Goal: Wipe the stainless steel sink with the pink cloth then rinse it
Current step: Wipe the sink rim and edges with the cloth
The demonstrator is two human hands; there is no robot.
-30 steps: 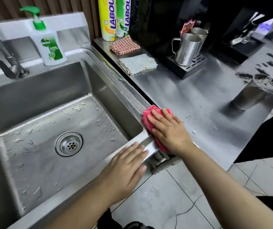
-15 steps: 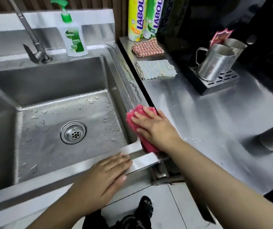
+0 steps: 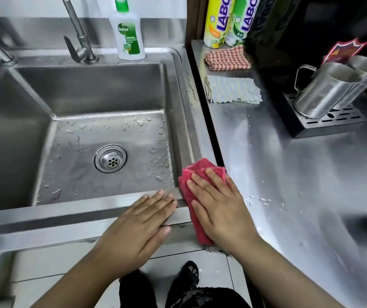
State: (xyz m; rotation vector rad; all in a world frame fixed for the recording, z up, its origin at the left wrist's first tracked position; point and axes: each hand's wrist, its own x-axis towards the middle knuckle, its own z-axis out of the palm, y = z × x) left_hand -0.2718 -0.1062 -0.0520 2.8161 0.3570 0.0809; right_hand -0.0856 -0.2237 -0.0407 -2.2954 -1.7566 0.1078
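The stainless steel sink fills the left of the view, its wet basin dotted with drops around the drain. A folded pink cloth lies on the sink's front right corner. My right hand presses flat on the cloth with straight fingers. Flat on the sink's front rim, just left of the cloth, rests my left hand. The tap stands at the back rim, with no water running.
A soap pump bottle stands by the tap. On the steel counter to the right lie a checked cloth and a striped cloth, two spray cans, and steel jugs on a drip tray.
The view has swung left to centre on the sink. My right hand and the pink cloth stay on the front right corner, shifted slightly along the rim. My left hand remains on the front rim.
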